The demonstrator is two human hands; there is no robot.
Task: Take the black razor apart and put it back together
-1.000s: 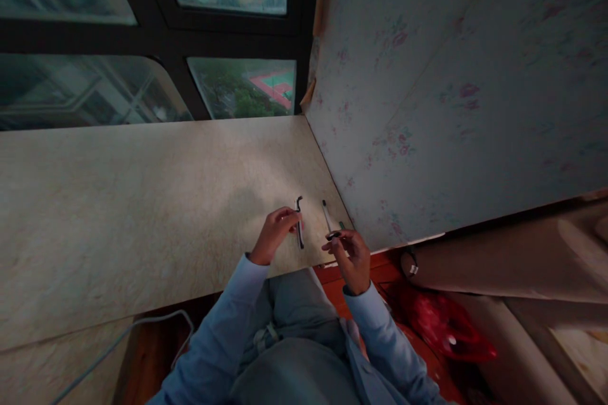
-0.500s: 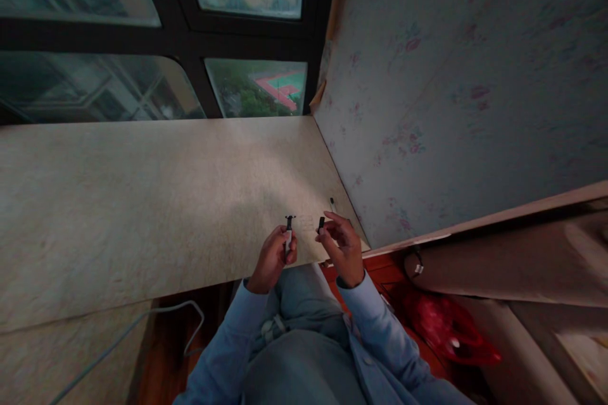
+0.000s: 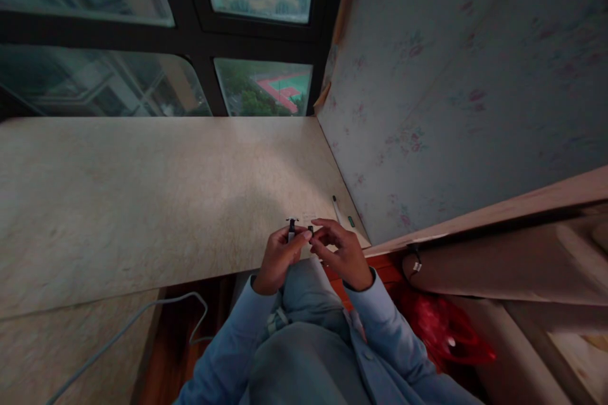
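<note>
My left hand (image 3: 278, 259) is closed around a small tool (image 3: 292, 228) with a dark shaft, a pale handle and a narrow crosspiece on top. Its exact kind is too small to make out. Close beside it, my right hand (image 3: 344, 252) pinches a short black piece (image 3: 310, 230) between thumb and fingers. My left thumb reaches across to the black piece and seems to touch it. Both hands are over the front edge of the pale sill (image 3: 190, 190).
A thin white stick with a dark tip (image 3: 336, 206) lies by the wall, beside a small green piece (image 3: 351, 221). The floral wall (image 3: 427, 88) bounds the right side. A grey cable (image 3: 128, 323) runs at lower left; a red plastic bag (image 3: 441, 329) lies at lower right.
My hands have come together, and the right hand has moved left with the black piece. My left thumb has stretched toward it. The green piece has come into view.
</note>
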